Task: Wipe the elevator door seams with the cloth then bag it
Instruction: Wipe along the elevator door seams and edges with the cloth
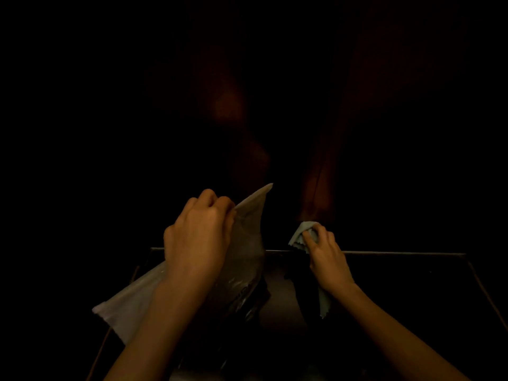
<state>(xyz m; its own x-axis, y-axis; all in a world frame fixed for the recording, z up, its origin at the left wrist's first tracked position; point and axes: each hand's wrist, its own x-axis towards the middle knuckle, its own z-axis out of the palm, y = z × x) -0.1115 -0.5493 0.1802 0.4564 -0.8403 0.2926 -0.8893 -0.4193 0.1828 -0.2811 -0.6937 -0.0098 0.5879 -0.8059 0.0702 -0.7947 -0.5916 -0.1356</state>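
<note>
Your left hand (199, 237) is curled tight around the upper edge of the bag (244, 243), a pale, translucent plastic one. The bag runs from a pointed corner just beyond your knuckles, past your palm, and down under your wrist to a second corner out to the left of your forearm. Its lower part, toward your body, looks crinkled and shiny.

Your right hand (327, 257) pinches the cloth (302, 235), a small grey-green piece with a zigzag-cut edge. Most of it bunches out past your fingertips, and a strip of it hangs from under the heel of that hand. The cloth is outside the bag, well to the right of the bag's edge, with a gap between your two hands.

Beneath both hands lies a dark table (398, 284) with a thin bright rim running along its far side, just under your right fingers. Everything beyond that is too dark to make out.
</note>
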